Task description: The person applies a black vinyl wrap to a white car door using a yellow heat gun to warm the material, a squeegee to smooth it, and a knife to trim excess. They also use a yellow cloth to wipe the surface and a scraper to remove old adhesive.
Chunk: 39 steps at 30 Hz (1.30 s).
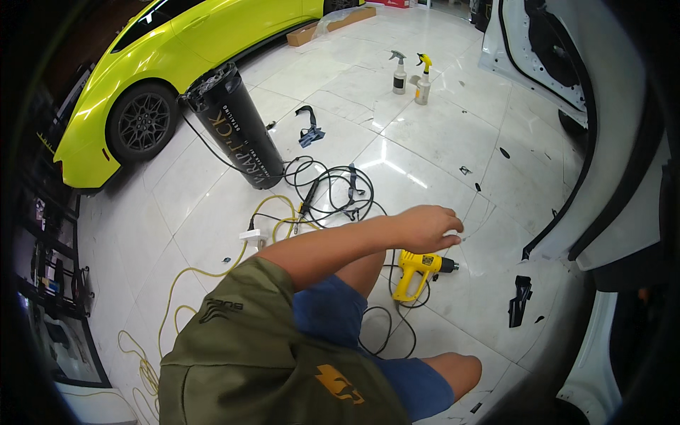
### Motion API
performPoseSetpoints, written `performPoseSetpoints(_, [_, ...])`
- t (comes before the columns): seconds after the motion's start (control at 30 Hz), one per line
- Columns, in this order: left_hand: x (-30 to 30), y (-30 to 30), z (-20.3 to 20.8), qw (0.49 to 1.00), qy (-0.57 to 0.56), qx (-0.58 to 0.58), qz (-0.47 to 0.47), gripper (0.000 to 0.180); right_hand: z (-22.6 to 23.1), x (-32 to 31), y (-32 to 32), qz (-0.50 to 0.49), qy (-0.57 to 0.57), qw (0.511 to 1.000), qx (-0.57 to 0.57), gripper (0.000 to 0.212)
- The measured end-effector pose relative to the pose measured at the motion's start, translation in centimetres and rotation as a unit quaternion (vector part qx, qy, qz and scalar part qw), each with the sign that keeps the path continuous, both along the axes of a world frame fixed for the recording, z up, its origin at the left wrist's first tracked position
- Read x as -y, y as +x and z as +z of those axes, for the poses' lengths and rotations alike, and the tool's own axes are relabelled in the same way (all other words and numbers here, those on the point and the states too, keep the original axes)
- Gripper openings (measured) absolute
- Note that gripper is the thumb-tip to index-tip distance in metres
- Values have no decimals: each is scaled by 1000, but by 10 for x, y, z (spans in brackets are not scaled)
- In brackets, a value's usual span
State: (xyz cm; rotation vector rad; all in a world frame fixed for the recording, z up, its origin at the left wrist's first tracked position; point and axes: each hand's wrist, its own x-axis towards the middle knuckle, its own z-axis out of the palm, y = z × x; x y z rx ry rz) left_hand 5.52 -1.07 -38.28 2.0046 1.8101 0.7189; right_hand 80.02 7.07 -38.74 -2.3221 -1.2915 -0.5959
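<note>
My left arm reaches across to the right, and my left hand point(428, 228) hangs over the floor with fingers loosely bent, thumb and fingers apart. Nothing shows in its grasp. Just below it, not visibly touched, a yellow heat gun point(416, 273) lies on its side with its black nozzle to the right. A black cord point(405, 327) loops on the floor below the heat gun. My right hand is out of the picture.
An open white car door point(538, 78) and car body stand at right. Black scraps point(519, 301) lie on the tiles. Two spray bottles point(423, 88) stand ahead. A tall black bin point(237, 131), tangled cables point(319, 188), a white power strip point(253, 238) and a lime-yellow car point(212, 32) are left.
</note>
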Motion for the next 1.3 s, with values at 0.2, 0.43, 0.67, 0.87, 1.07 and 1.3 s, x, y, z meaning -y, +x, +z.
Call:
performPoseSetpoints(0.2, [-18, 71, -39, 987, 22, 155, -35, 37, -44, -1, -93, 159, 31, 978, -128, 36])
performPoseSetpoints(0.43, [-26, 229, -89, 849, -103, 512, -76, 49, -116, 7, -222, 557, 54, 700, -444, 41])
performPoseSetpoints(0.67, [-75, 148, -76, 807, 47, 562, 178, 34, -55, -56, -393, 560, -33, 800, -213, 37])
performPoseSetpoints(0.87, [-90, 76, -114, 696, 89, 624, 343, 26, 95, -171, -345, 395, 345, 851, 28, 40])
performPoseSetpoints(1.07, [-132, 84, -185, 671, 57, 664, 326, 27, 181, -136, -362, 397, 432, 808, -58, 41])
performPoseSetpoints(1.3, [-191, 63, -155, 796, -169, 567, 130, 29, 239, -81, -444, 398, 518, 755, -56, 42])
